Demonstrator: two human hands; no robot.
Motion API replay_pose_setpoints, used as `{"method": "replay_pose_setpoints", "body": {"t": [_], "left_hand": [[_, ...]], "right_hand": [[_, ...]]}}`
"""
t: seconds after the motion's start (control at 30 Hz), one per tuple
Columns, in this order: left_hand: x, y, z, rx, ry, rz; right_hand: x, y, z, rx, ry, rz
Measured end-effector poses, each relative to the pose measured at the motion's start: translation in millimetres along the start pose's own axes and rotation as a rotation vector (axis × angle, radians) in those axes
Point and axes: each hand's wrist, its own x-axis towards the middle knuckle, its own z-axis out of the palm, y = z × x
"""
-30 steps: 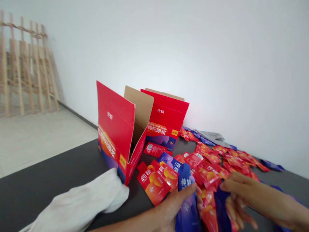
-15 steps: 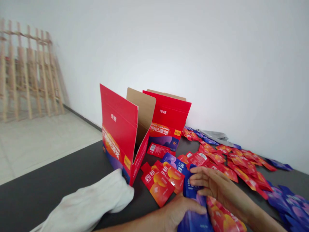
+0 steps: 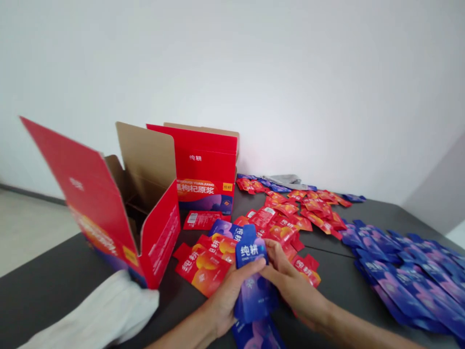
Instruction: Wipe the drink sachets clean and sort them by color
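Upright between my two hands is a blue pouch [image 3: 254, 295] with white lettering. My left hand [image 3: 232, 291] grips its left side, thumb across the front. On the other edge my right hand [image 3: 286, 274] closes its fingers and thumb. Just below, a second blue pouch [image 3: 257, 334] shows at the bottom of the view; whether it is also held I cannot tell. Left of my hands, red pouches [image 3: 206, 276] lie overlapping on the dark table. An open red carton [image 3: 160, 237], flaps raised, stands further left.
A second red carton [image 3: 207, 165] stands behind the first. White cloth [image 3: 105, 310] lies at the front left. Red pouches [image 3: 319, 208] spread over the table's back right, and blue pouches [image 3: 410, 276] lie piled at the right. Grey cloth [image 3: 285, 181] rests near the wall.
The view has turned right, bringing the blue pile into fuller sight. My right hand has gone from lying over the blue pouch with extended fingers to gripping its edge; the pouch now faces me.
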Motion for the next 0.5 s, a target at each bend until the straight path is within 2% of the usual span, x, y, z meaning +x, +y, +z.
{"method": "replay_pose_setpoints", "body": {"t": [0.07,0.13,0.23,0.3,0.43,0.5], "left_hand": [[0,3,1.4,-0.014,0.047,0.068],[-3,6,3.3,-0.007,0.114,0.125],[-11,8,7.5,0.037,0.19,0.226],[-15,7,9.4,0.082,0.218,0.24],[-16,0,3.4,0.201,0.297,0.16],[-12,-8,-5.6,0.283,0.364,0.197]], "right_hand": [[-7,2,6,0.037,-0.029,0.0],[-13,4,9,-0.042,-0.055,-0.008],[-20,1,11,-0.109,-0.114,-0.161],[-24,-3,12,-0.1,-0.162,-0.225],[-31,-7,15,0.079,-0.238,-0.205],[-34,-5,16,0.246,-0.284,-0.175]]}}
